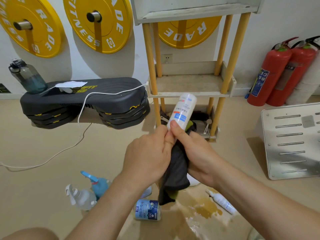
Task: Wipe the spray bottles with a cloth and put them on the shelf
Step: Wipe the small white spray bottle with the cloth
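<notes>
My left hand (149,156) grips the lower end of the white spray bottle (181,110). My right hand (195,153) clutches the dark cloth (174,170) against it, thumb on the bottle. The bottle tilts upward in front of the shelf (188,84).

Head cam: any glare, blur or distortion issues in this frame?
Head view: fisheye bows the shelf posts and stretches the plates near the edges; glare on the wet floor patch; soft plate shadows on the wall; slight motion blur on the right hand at the cloth; bottle label print too soft to read.
</notes>
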